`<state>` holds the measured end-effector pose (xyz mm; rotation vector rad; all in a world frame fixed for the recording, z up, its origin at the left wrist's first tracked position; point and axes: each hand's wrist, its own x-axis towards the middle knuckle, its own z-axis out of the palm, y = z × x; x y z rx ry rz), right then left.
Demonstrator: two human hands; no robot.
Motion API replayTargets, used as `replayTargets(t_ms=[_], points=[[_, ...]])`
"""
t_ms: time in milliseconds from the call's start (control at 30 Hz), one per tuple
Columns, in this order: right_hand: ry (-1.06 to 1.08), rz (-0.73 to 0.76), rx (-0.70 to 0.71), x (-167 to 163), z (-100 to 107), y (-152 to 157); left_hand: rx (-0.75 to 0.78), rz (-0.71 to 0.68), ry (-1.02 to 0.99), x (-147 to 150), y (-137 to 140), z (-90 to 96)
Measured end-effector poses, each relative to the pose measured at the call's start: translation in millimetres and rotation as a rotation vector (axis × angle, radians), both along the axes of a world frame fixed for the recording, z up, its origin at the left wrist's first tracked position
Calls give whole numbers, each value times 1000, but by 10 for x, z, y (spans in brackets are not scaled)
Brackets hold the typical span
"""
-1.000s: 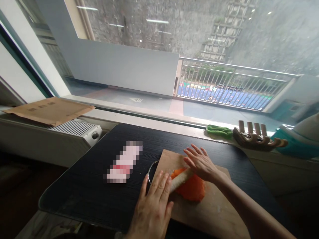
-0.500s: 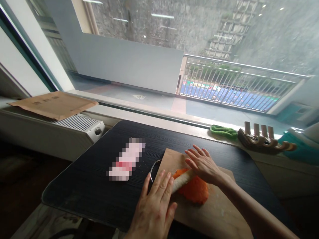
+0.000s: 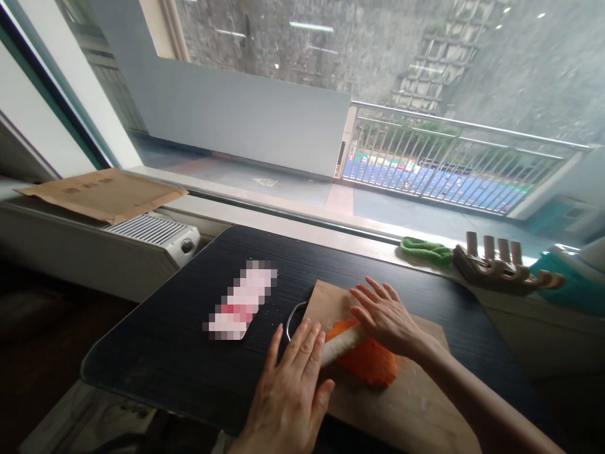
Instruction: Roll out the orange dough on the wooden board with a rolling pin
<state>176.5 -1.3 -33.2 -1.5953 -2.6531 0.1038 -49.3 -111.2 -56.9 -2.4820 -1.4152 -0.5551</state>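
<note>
In the head view, my left hand [image 3: 290,391] lies at lower centre over the left end of a rolling pin [image 3: 344,343], fingers [image 3: 274,350] straight and unclenched. My right hand [image 3: 390,320], right of centre, covers the other end, likewise spread flat. The rolling pin crosses orange dough [image 3: 375,364] on a board [image 3: 416,397], lower right on the dark bench [image 3: 155,343].

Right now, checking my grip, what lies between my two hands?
The head view shows a rolling pin between left hand and right hand, across the orange dough.
</note>
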Motion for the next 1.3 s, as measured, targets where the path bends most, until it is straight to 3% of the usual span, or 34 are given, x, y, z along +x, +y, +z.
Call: replayTargets(t_ms=[233,500,800,933,1067,1133,1300], points=[[11,-32,-43,-379,36,427,-106,181,-26,-96,320,-17],[10,4,-16,8,0,-88,70,12,58,10,-33,4],[12,-40,-69,-354,67,322,-41,181,25,-68,234,41],[32,-5,-41,-76,17,-46,96,54,66,-14,-27,0],[58,-1,-57,214,-48,-398,128,-24,56,54,-221,-17],[35,-20,-47,176,-47,-343,89,16,36,66,-140,4],[-19,-98,-11,-196,56,137,-84,248,-43,47,299,71]])
